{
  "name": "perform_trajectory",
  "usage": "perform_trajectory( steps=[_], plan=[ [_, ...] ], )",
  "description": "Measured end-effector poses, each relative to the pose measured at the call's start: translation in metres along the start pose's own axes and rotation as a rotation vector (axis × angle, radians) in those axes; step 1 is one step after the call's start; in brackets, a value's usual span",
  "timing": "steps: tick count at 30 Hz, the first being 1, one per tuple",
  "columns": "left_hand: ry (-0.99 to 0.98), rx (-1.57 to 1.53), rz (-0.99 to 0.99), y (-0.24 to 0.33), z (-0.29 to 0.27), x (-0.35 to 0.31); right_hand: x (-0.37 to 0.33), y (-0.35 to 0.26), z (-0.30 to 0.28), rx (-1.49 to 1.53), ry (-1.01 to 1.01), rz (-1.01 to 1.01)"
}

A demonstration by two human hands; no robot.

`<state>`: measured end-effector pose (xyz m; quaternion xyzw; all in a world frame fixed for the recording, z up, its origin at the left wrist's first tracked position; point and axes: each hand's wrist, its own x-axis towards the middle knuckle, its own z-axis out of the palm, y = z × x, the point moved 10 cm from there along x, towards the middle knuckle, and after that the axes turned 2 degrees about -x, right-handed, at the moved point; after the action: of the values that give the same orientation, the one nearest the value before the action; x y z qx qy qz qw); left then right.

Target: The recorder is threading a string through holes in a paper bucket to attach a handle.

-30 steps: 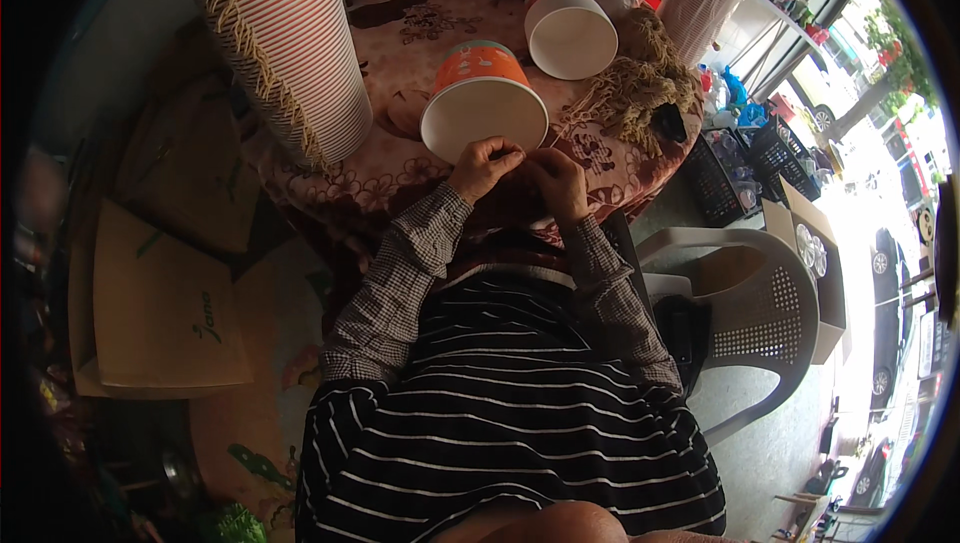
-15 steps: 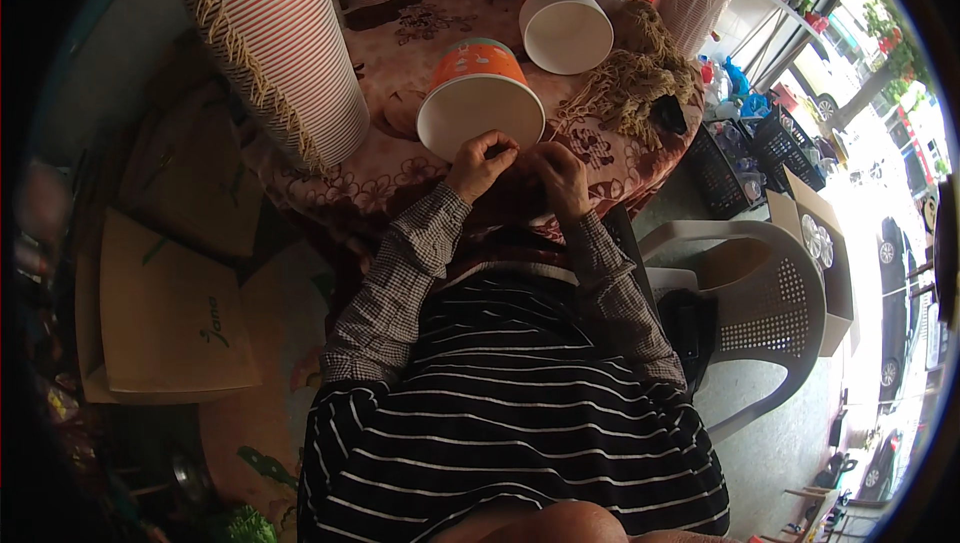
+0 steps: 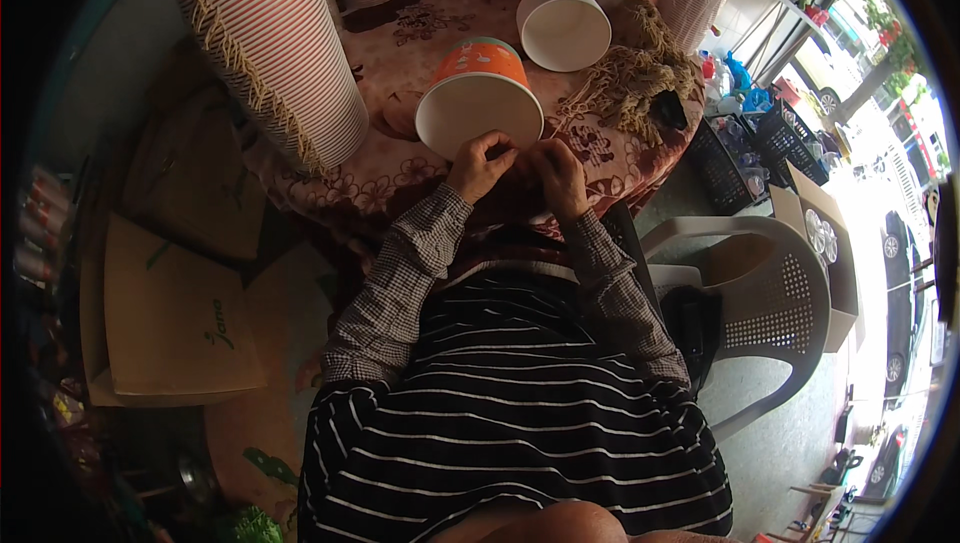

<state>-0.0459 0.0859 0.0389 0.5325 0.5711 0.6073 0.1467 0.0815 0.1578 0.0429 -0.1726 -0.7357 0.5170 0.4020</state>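
Well left of the near tub (image 3: pixel 478 111) you have a flat-sided brown cardboard box (image 3: pixel 180 313). Closer on the tub's left, a tall stack of tubs (image 3: pixel 285 53) blocks that side, its ribbed rims packed tight and knotted, straw-coloured string (image 3: pixel 225 53) running down it. The near tub itself sits on the flowered tablecloth (image 3: pixel 345 178), its orange wall smooth and its wide, pale round end toward you. Your left hand (image 3: pixel 482 168) is at its lower edge, thumb and forefinger bent together; your right hand (image 3: pixel 560 178) is just right of that, fingers curled. You cannot tell whether either grasps anything. Beyond the near tub, to the right, a second tub (image 3: pixel 566 31) shows its white hollow; further right lies a shaggy heap of cord (image 3: pixel 632 83). Well to its right are latticed black crates (image 3: pixel 730 168) and a perforated plastic chair (image 3: pixel 770 293).
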Motion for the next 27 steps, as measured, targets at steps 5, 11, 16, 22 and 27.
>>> perform_trajectory(
  steps=[5,11,16,22,27],
  plan=[
    [-0.034,0.002,-0.022,0.005,0.005,0.0,0.002,0.009,-0.002,0.019,0.013,0.018],
    [-0.09,0.054,-0.027,0.001,0.006,-0.001,0.001,0.011,-0.001,0.051,0.008,0.055],
    [-0.079,0.094,-0.002,-0.001,0.006,-0.001,0.001,0.015,0.0,0.065,-0.005,0.067],
    [0.013,0.155,0.038,0.006,0.003,-0.002,-0.006,0.003,0.004,-0.148,0.014,0.03],
    [0.037,0.16,0.044,0.005,-0.001,-0.002,-0.008,-0.01,0.0,-0.273,0.095,-0.083]
  ],
)
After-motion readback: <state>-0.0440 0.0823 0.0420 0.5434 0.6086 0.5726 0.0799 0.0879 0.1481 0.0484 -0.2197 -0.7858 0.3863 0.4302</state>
